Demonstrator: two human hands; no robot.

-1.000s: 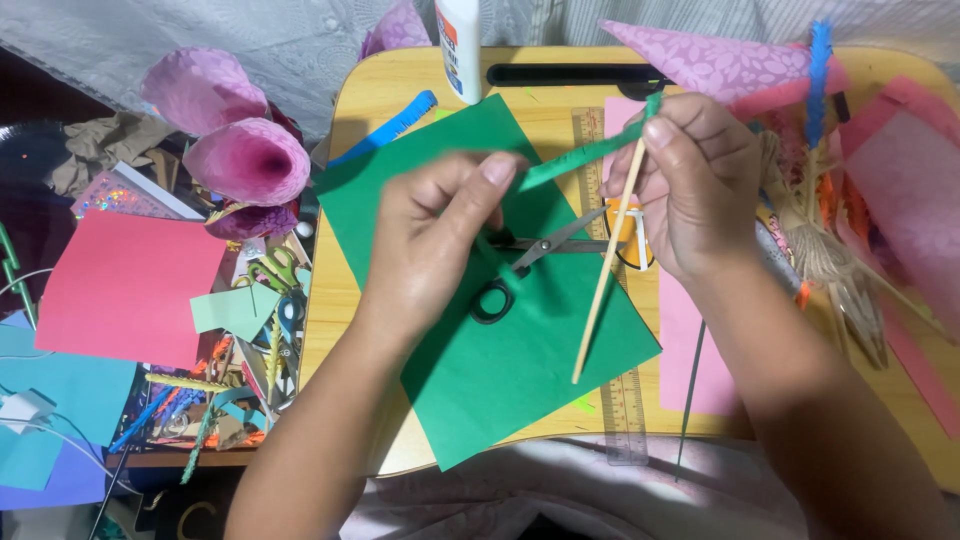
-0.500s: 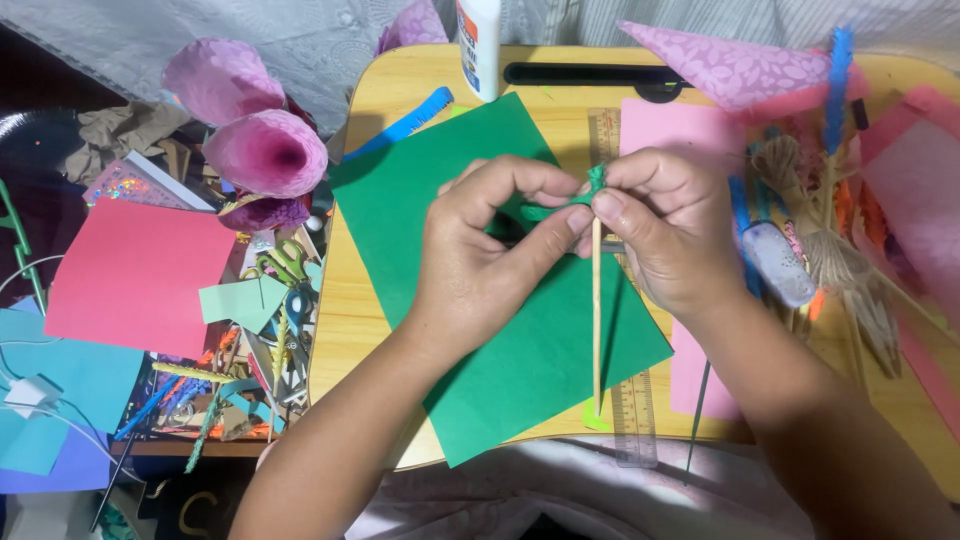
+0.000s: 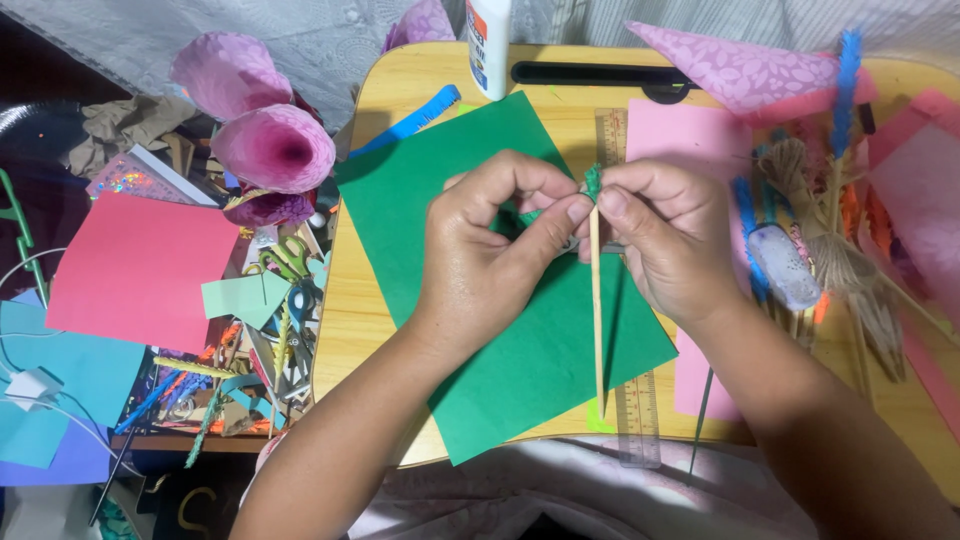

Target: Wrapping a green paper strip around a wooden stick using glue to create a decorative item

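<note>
Both hands are meeting over the green paper sheet (image 3: 520, 360) — the right hand (image 3: 668, 240) pinching the wooden stick (image 3: 597, 320) upright-running toward the person, the left hand (image 3: 490, 255) pressing the green strip (image 3: 592, 183) at its top end

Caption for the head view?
Both hands, left hand and right hand, pinch a green paper strip atop a wooden skewer.

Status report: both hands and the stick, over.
Left hand and right hand pinch green paper strip at top of wooden stick. Stick upright over green paper sheet. Nothing blocking.
</note>
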